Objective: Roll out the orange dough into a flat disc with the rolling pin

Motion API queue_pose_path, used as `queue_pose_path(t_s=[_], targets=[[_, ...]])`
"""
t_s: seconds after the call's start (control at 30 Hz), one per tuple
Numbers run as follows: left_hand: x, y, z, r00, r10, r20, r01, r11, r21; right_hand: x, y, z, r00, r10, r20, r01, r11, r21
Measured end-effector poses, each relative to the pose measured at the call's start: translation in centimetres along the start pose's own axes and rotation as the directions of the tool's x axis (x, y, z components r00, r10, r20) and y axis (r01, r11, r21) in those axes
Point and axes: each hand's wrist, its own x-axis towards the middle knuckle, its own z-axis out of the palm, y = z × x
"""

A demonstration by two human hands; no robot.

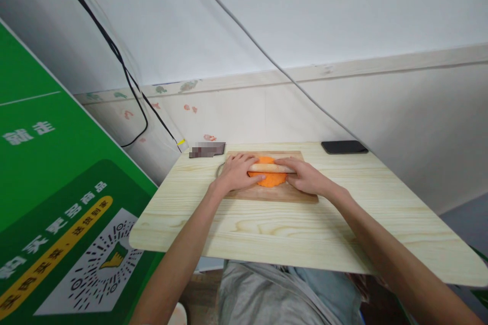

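Observation:
A light wooden rolling pin (268, 168) lies crosswise over a flat sheet of orange dough (270, 180). Under the dough is a wooden cutting board (263, 194). My left hand (235, 171) grips the pin's left end, its fingers over the far side and its thumb by the dough. At the right end, my right hand (303, 175) is closed round the pin in the same way. Both pin ends are partly hidden by my hands. Orange dough shows on the far and near sides of the pin.
The pale wood-grain table (263, 233) stands against a white wall. A black phone (344, 147) lies at the back right, and a dark flat object (208, 150), partly blurred, at the back left. Cables (114, 48) hang on the wall. A green sign (68, 172) stands left.

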Motion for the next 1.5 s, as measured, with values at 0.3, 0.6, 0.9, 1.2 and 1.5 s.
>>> queue_pose_path(t_s=[0.3, 0.6, 0.9, 1.2, 1.5], targets=[[0.0, 0.1, -0.1, 1.0, 0.002, 0.01, -0.002, 1.0, 0.002, -0.1, -0.1, -0.5, 0.999, -0.021, 0.027, 0.021, 1.0, 0.018], [-0.1, 0.1, -0.1, 1.0, 0.007, 0.0, -0.007, 1.0, -0.001, -0.1, -0.7, -0.8, 0.999, 0.002, 0.047, -0.002, 1.0, 0.011], [0.0, 0.0, 0.1, 1.0, 0.018, -0.021, -0.017, 0.999, 0.028, -0.1, 0.3, -0.5, 0.998, -0.034, 0.048, 0.029, 0.996, 0.086], [-0.1, -0.1, 0.3, 1.0, 0.014, -0.027, -0.013, 1.0, 0.028, -0.1, 0.5, -0.3, 0.999, -0.044, 0.031, 0.042, 0.997, 0.071], [0.0, -0.1, 0.3, 0.999, 0.017, -0.028, -0.016, 0.999, 0.034, -0.1, 1.1, -0.4, 0.997, -0.058, 0.042, 0.052, 0.99, 0.131]])
